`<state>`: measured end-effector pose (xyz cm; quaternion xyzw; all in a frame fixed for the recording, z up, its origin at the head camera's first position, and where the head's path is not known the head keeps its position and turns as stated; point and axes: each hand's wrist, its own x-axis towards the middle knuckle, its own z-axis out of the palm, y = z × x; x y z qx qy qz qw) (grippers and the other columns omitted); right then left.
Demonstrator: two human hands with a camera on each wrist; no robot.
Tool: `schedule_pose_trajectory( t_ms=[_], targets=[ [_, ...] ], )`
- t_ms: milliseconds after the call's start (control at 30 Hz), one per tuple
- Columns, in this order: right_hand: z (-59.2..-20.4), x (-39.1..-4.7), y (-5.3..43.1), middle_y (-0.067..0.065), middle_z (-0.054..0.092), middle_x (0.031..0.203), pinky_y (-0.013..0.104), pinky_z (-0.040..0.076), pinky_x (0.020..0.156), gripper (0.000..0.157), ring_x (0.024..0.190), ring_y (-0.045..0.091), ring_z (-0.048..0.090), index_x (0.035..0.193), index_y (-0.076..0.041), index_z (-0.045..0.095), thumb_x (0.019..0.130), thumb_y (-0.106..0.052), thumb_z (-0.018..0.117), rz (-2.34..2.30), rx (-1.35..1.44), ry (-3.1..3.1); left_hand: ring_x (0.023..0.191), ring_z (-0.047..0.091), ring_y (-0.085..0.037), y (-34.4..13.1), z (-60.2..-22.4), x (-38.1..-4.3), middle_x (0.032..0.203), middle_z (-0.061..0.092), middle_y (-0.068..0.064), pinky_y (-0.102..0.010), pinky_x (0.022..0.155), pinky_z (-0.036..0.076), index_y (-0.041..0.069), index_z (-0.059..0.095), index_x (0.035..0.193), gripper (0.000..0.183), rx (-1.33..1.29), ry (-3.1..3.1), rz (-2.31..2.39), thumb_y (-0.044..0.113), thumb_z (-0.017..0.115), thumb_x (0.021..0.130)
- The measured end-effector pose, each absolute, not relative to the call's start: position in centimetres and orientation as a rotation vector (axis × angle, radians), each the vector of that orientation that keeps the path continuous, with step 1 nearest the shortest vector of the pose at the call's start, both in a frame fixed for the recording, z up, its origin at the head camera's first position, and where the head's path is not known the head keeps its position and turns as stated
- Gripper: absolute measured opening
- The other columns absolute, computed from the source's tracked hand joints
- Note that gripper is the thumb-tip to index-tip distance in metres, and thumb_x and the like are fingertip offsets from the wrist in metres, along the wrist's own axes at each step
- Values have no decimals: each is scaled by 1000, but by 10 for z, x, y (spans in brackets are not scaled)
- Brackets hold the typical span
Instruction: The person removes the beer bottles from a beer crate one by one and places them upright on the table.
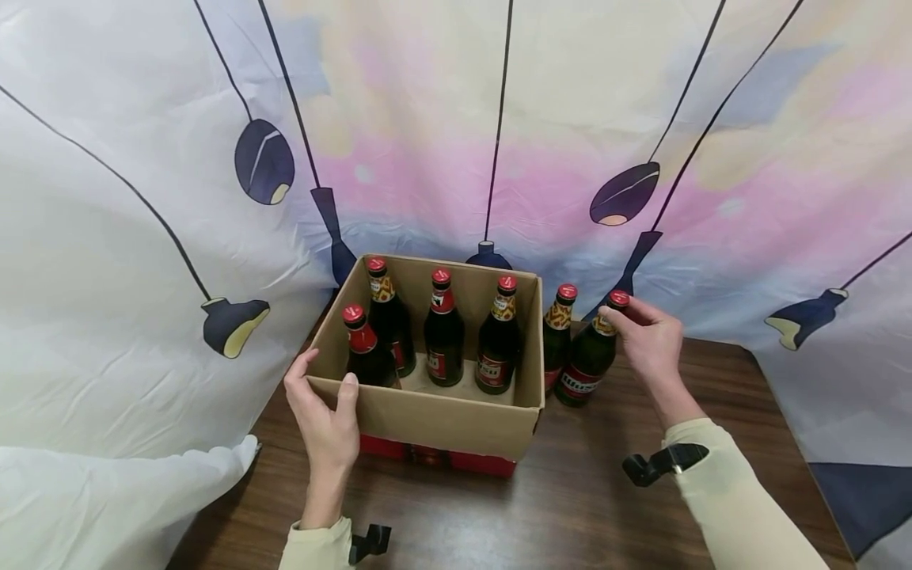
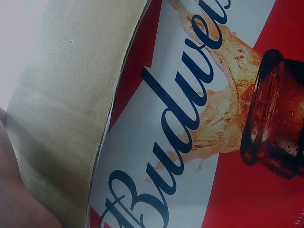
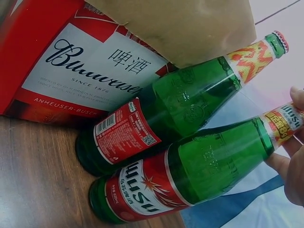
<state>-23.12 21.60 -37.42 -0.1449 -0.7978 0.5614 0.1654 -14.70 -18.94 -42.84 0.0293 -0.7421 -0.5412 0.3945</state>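
Note:
An open cardboard beer box [image 1: 442,412], red below with brown flaps folded up, holds several capped beer bottles [image 1: 444,340]. My left hand [image 1: 328,412] grips the box's near left corner, thumb over the front flap and fingers at the left side. At the box's right, my right hand [image 1: 651,340] pinches the neck of a green beer bottle [image 3: 147,185] with a red label and patterned neck foil. Its base is at the tabletop. Between that bottle and the box stands a second green bottle [image 3: 185,99], its lower part partly hidden by the box in the head view.
The box and bottles stand on a dark wooden table [image 1: 606,491]. Behind it hangs a pale cloth [image 1: 427,103] printed with lamps, close to the box's back. White fabric [image 1: 128,491] drapes at the table's left.

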Motion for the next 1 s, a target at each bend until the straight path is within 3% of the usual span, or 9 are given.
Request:
schedule_pose_trajectory(
  t_ms=[367,700,833,1000],
  targets=[
    [-367,-230,218,-22,67,96,14,50,79,52,97,-2,60,133,-9,75,90,-38,83,1589,-397,-2321,143,37,-30,-189,-426,-147,151,45,-21,-42,118,22,-2,44,147,62,77,-1867,-1376,15,63,90],
    [-362,-224,222,-24,69,100,10,52,80,54,99,-5,64,137,-10,71,90,-31,84,1682,-365,-2218,144,36,-32,-188,-427,-146,152,45,-21,-51,117,22,-5,43,146,62,81,-1887,-1388,16,63,91],
    [-351,-223,219,-18,75,103,9,53,82,45,101,-3,70,130,-10,76,87,-18,87,1741,-272,-1970,144,35,-32,-189,-427,-146,152,45,-22,-52,117,22,-5,43,146,62,87,-1891,-1390,16,63,91],
    [-329,-216,200,-11,78,110,11,55,85,39,104,0,73,126,-8,77,88,-13,85,1690,-81,-1891,143,36,-32,-189,-427,-145,152,44,-22,-53,117,22,-4,43,147,62,96,-1893,-1397,17,62,92]
  ],
)
